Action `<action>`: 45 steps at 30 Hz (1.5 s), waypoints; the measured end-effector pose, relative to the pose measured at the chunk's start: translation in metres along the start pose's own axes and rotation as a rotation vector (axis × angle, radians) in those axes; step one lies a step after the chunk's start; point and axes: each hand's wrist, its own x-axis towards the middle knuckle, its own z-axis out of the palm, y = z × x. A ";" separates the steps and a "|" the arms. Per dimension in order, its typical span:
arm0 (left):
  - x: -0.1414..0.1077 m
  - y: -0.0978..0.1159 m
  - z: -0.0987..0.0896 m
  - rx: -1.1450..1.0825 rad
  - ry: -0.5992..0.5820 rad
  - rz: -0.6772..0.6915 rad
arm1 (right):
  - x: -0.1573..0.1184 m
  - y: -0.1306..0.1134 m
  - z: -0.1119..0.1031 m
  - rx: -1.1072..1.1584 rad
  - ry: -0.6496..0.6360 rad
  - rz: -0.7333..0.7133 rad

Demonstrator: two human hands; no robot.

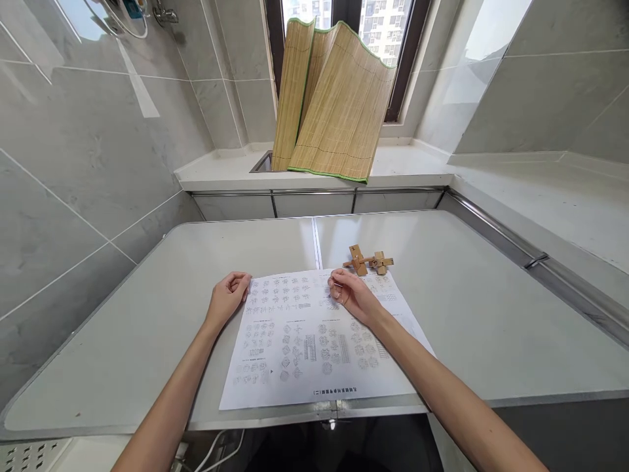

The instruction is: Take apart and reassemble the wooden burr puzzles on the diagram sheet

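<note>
A large printed sheet with rows of small line diagrams lies flat on the white folding table. At its upper left edge rests my left hand, its fingers curled together against the paper's corner. My right hand is over the upper part of the sheet, fingers bent inward; whether anything is between them is hidden. Just beyond it, at the far edge of the paper, sit two small wooden block pieces, a left one and a right one, close together.
Behind the table, a folded bamboo mat leans against the window above a white ledge. Grey tiled walls stand on both sides. A metal rail runs beyond the table's right edge. White cables hang below the front edge.
</note>
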 end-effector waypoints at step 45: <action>-0.002 0.013 -0.001 0.197 0.002 -0.054 | -0.015 -0.068 -0.095 -1.187 0.834 -0.388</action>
